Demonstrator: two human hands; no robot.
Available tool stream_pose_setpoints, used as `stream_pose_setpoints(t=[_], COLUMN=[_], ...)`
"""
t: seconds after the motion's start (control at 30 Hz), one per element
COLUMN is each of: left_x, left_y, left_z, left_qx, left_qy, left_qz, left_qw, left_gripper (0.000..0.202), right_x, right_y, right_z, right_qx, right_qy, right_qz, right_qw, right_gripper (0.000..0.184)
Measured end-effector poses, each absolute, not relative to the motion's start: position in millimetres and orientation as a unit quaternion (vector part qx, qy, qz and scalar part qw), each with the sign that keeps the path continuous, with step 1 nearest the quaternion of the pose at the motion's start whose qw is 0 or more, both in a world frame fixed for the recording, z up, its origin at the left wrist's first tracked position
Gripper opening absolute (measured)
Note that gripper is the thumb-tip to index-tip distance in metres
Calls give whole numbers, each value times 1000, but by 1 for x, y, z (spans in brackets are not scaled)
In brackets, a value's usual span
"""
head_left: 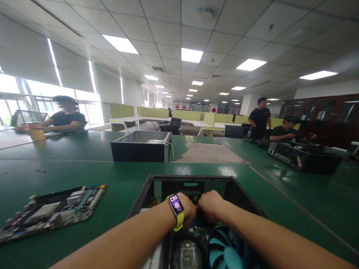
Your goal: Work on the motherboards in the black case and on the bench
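Note:
An open black computer case [234,180] lies in front of me, and both my hands reach down into its far half. My left hand [187,206], with a yellow-strapped smartwatch [176,205] on the wrist, is closed with its fingertips turned down out of sight. Close beside it, my right hand [211,204] is curled shut too. Whatever the fingers grip is hidden by the hands. Below them a circuit board with a square socket [187,254] shows inside the case. A teal fan [227,257] sits beneath my right forearm.
To the left, a loose motherboard [46,210] lies on the green tabletop [123,173]. Another case [140,151] stands farther back, beside a torn patch [209,152] of the green covering. A third case [308,157] is at right. Several people are around the table.

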State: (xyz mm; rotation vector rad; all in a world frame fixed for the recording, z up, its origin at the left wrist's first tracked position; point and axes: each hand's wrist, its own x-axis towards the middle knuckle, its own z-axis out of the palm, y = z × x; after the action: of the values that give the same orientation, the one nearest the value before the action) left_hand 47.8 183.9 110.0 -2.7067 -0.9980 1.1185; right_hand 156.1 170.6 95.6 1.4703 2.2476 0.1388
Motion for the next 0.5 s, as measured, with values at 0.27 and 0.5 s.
stream_pose_setpoints(t=[0.27, 0.5], left_x=[48, 46], left_y=[190, 190], left_z=[100, 101], left_qx=[-876, -875], left_qy=[-323, -327], left_qz=[358, 357], left_qw=[21, 21], left_gripper=[54, 51], right_x=[156, 156], right_y=[169, 171], right_z=[96, 93], right_qx=[536, 532], right_qy=[812, 813], right_qz=[50, 51], right_qw=[226, 232], right_gripper=[38, 39])
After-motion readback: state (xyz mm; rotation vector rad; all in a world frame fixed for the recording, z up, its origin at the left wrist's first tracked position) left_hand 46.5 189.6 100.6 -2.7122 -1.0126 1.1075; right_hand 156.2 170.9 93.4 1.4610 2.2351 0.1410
